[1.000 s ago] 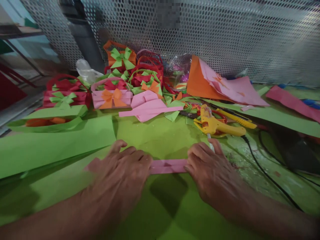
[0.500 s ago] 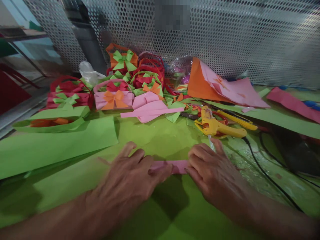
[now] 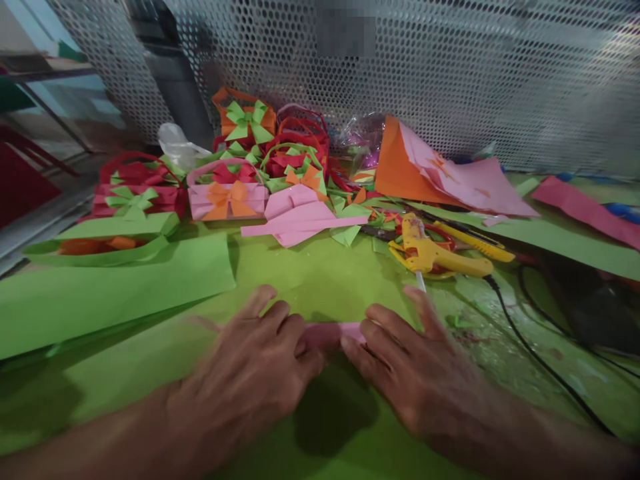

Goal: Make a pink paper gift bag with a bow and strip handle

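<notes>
A narrow pink paper strip [image 3: 330, 331] lies on the green tabletop between my two hands. My left hand [image 3: 255, 360] grips its left part, thumb at the near edge and fingers curled over the far one. At the strip's right end my right hand [image 3: 413, 363] pinches the paper between thumb and fingers, its little finger lifted. My palms and fingers hide both ends of the strip. Just beyond my right hand rests a yellow hot glue gun [image 3: 435, 253], its clear glue stick pointing toward me.
Small paper handbags with bows stand at the back, among them a pink one [image 3: 227, 200] and an orange one [image 3: 245, 120]. Green paper sheets [image 3: 125, 287] lie at the left. Behind the glue gun are scissors and a yellow cutter [image 3: 475, 241]. A black cord [image 3: 530, 347] runs along the right.
My right hand has slid left along the pink strip, closer to my left hand, and its fingers are more spread. My left hand has hardly moved.
</notes>
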A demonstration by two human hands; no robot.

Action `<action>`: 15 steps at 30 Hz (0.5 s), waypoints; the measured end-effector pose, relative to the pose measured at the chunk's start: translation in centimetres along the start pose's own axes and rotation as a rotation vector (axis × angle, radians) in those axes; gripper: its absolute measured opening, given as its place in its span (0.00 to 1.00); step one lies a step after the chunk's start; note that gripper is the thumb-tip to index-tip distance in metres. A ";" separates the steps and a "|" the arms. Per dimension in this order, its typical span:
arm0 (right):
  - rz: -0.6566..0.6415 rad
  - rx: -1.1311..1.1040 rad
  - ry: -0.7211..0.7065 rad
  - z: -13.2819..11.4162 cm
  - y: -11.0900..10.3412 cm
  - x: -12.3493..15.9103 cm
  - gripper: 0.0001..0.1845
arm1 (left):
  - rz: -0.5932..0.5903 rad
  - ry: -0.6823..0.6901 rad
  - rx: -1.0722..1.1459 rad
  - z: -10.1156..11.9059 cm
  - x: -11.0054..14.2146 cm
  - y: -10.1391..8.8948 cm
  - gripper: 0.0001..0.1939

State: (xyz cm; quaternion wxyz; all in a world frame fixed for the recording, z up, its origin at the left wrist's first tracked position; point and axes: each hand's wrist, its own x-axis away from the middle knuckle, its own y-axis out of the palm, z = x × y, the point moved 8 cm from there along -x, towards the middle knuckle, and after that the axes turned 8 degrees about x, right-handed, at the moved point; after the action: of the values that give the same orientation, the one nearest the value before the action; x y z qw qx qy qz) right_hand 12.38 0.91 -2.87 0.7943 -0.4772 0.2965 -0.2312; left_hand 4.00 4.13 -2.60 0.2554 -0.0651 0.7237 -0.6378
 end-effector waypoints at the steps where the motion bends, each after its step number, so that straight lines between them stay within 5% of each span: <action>1: -0.006 0.005 -0.026 -0.2 0.1 0.0 0.16 | -0.006 0.003 -0.011 0.1 0.0 0.1 0.10; 6: -0.032 0.012 -0.119 -0.6 0.1 0.8 0.14 | -0.014 0.042 -0.030 0.3 -0.1 0.0 0.08; 15: -0.089 0.069 -0.050 0.4 -0.1 2.9 0.16 | -0.054 0.027 -0.026 -0.8 1.0 -0.1 0.13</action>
State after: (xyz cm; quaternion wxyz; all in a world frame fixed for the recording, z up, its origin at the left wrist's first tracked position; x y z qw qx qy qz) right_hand 14.73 -0.79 -3.34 0.8064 -0.4677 0.2469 -0.2646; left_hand 2.74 4.35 -2.81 0.2272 -0.0792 0.7333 -0.6360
